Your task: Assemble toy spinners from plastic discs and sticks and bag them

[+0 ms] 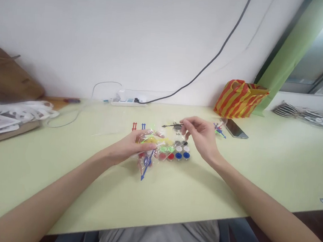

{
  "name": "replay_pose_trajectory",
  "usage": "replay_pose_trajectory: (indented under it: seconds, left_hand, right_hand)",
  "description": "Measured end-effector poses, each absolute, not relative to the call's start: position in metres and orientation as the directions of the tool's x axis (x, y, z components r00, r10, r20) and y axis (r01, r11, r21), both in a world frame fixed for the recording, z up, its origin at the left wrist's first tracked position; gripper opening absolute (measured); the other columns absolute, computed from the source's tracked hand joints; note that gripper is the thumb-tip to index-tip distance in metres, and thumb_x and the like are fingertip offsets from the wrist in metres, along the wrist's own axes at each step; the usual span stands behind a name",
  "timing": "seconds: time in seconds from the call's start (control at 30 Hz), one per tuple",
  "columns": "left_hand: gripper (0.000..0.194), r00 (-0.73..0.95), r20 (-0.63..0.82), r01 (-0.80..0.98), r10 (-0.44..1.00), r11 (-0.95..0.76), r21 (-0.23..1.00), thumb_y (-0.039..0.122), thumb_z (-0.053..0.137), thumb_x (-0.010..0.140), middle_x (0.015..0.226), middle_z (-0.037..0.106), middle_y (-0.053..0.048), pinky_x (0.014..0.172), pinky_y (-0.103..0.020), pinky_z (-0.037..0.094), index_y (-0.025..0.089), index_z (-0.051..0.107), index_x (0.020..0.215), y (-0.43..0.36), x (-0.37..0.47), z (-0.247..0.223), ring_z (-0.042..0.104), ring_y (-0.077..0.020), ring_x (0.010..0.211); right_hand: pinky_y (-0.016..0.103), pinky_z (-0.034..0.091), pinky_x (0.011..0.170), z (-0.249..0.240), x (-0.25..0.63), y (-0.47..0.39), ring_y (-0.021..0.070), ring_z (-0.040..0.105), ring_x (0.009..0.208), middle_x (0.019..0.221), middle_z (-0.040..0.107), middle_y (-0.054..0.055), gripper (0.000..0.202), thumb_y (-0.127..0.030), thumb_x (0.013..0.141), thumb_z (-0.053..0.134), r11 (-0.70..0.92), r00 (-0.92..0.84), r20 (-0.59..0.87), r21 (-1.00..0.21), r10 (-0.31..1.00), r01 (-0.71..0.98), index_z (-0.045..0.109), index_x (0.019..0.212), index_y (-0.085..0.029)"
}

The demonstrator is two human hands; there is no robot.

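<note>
My left hand (132, 145) is closed on a clear plastic bag (150, 148) with colourful pieces in it, blue, yellow, green and red. A blue arrow (145, 170) points down at the bag's lower end. Between the thumb and fingers of my right hand (201, 135) is a thin black arrow (171, 126), its tip towards the left. Under and beside the bag are round pieces: blue (186, 155), white (186, 149), red (171, 156) and black. Small red arrows (134, 126) and blue arrows (143, 126) lie behind my left hand.
More coloured arrows (219, 130) lie beside a phone (236, 128) at the right. Behind them stands a striped bag (238, 99). A power strip (129, 102) is by the wall. White bags (15, 114) and a brown paper bag (9, 75) occupy the left.
</note>
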State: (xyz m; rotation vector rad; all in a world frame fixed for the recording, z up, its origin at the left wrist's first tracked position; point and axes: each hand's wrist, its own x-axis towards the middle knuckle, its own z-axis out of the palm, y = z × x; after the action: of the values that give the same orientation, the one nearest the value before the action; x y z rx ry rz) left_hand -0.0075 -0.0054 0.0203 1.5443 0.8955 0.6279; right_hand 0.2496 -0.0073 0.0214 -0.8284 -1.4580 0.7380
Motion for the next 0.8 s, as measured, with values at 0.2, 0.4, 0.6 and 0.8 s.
replay_pose_trajectory:
  seconds: [0.2,0.4,0.6,0.8]
  left_hand:
    - [0.077,0.670,-0.113,0.182,0.733,-0.015,0.983,0.044,0.078,0.086,0.087,0.076,-0.007,0.053,-0.023,0.051,0.023,0.045,0.153,-0.009,-0.008,0.024,0.069,-0.0164,0.062]
    - [0.070,0.681,-0.057,0.151,0.730,-0.064,0.986,0.038,0.080,0.086,0.095,0.077,-0.006,0.067,-0.027,0.056,0.023,0.051,0.148,-0.011,-0.006,0.024,0.073,-0.0186,0.075]
    - [0.068,0.669,-0.026,0.141,0.742,-0.093,0.986,0.035,0.086,0.079,0.098,0.078,-0.006,0.076,-0.032,0.057,0.025,0.060,0.141,-0.013,-0.001,0.028,0.075,-0.0231,0.083]
    - [0.080,0.654,-0.051,0.167,0.755,-0.077,0.983,0.037,0.086,0.079,0.099,0.078,-0.007,0.076,-0.035,0.058,0.023,0.052,0.150,-0.019,0.000,0.033,0.075,-0.0252,0.084]
  right_hand:
    - [0.035,0.055,0.085,0.016,0.249,-0.011,0.0193,0.071,0.090,0.096,0.076,0.003,0.009,-0.022,0.095,0.064,0.713,-0.123,0.723,-0.613,0.680,0.341,0.073,0.095,-0.023]
    - [0.036,0.055,0.084,0.020,0.245,-0.024,0.0199,0.072,0.084,0.088,0.074,0.002,0.006,-0.026,0.091,0.073,0.733,-0.212,0.704,-0.624,0.677,0.271,0.069,0.088,-0.022]
    - [0.037,0.054,0.075,0.021,0.244,-0.028,0.0215,0.067,0.080,0.081,0.074,0.004,0.010,-0.033,0.089,0.077,0.759,-0.175,0.741,-0.609,0.648,0.231,0.077,0.083,-0.025]
    - [0.037,0.057,0.090,0.025,0.240,-0.031,0.0207,0.073,0.099,0.102,0.078,0.004,0.018,-0.029,0.102,0.057,0.716,-0.235,0.676,-0.668,0.698,0.204,0.075,0.102,-0.026]
